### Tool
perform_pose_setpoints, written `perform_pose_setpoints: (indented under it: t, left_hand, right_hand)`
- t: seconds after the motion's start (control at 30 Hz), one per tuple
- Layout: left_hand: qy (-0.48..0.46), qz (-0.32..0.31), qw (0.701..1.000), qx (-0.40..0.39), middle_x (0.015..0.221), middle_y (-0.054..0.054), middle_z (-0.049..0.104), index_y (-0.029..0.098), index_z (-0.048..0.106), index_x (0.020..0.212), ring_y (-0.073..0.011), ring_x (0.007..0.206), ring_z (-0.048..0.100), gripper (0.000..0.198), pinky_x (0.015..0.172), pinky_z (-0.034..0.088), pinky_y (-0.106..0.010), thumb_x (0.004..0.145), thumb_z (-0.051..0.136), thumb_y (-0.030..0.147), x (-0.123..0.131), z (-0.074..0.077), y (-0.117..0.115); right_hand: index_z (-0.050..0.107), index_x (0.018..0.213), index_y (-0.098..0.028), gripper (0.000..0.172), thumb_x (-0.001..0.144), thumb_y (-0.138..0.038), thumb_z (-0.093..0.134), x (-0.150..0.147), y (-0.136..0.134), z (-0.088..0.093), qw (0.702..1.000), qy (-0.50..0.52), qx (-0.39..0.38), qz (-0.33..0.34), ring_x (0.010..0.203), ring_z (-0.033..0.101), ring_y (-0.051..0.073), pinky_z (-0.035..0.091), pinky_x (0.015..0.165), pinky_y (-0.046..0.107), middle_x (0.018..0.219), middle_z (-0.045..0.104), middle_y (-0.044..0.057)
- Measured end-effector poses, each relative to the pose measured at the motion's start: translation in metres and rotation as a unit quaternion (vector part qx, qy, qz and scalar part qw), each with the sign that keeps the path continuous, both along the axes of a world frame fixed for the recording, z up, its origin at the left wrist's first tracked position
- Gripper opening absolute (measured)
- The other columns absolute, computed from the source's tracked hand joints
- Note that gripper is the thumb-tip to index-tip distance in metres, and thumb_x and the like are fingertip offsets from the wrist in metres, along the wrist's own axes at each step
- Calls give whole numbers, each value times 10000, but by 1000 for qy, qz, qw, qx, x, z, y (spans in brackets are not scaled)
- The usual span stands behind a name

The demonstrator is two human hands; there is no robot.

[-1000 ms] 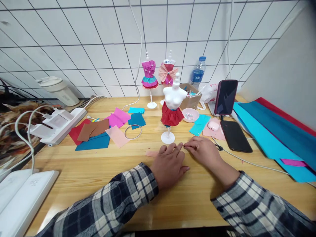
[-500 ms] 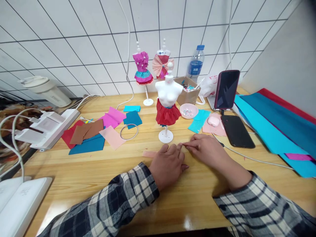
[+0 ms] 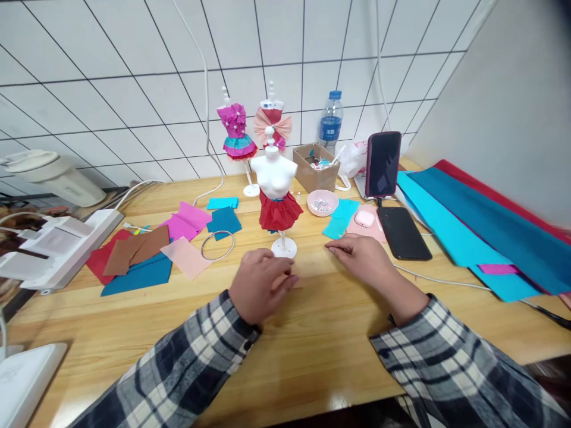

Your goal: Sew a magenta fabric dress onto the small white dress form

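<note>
A small white dress-form (image 3: 273, 172) in a red gathered paper skirt (image 3: 279, 211) stands upright on a round white base in front of me. My left hand (image 3: 261, 284) is just before that base, fingers loosely curved and thumb apart. It lies over a pale pink paper strip (image 3: 296, 285), of which only a bit shows past the hand. To the right, my right hand (image 3: 359, 257) hovers close to the tabletop with thumb and forefinger pressed together. What is in that pinch, if anything, is too small to make out.
Left lie coloured paper pieces (image 3: 145, 249) and a bangle-like ring (image 3: 217, 258). Behind stand two dressed forms (image 3: 236, 128), a cardboard box (image 3: 307, 171) and a bottle (image 3: 330, 122). A pink bowl (image 3: 312, 208), phones (image 3: 405, 233) and large paper sheets (image 3: 473, 226) are right.
The hands have moved apart: my left hand went left, away from the right hand's fingertips, and its thumb has spread. The camera view has shifted slightly to the right.
</note>
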State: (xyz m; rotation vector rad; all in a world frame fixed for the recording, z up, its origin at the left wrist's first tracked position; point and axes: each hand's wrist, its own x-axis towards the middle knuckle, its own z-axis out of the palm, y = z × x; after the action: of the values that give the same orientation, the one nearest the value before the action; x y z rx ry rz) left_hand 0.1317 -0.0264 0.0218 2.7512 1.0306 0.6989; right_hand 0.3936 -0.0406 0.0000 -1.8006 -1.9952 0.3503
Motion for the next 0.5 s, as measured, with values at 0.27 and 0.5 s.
perform_pose_setpoints:
  t: [0.27, 0.5]
  left_hand:
    - [109, 202, 973, 5, 1028, -65, 729, 236, 712, 1038, -263, 978, 613, 369, 888, 400, -409, 860, 525, 500, -158, 4, 53]
    - [183, 206, 960, -44, 1057, -41, 729, 271, 727, 1008, -270, 1032, 591, 326, 897, 389, -401, 863, 513, 471, -165, -6, 52]
  right_hand:
    - [749, 949, -242, 202, 879, -266, 561, -8, -6, 6, 994, 61, 93, 2, 717, 637, 153, 437, 607, 268, 840, 722, 8]
    - [731, 938, -212, 188, 904, -239, 548, -38, -22, 9, 978, 66, 183, 72, 735, 642, 149, 458, 652, 270, 815, 712, 25]
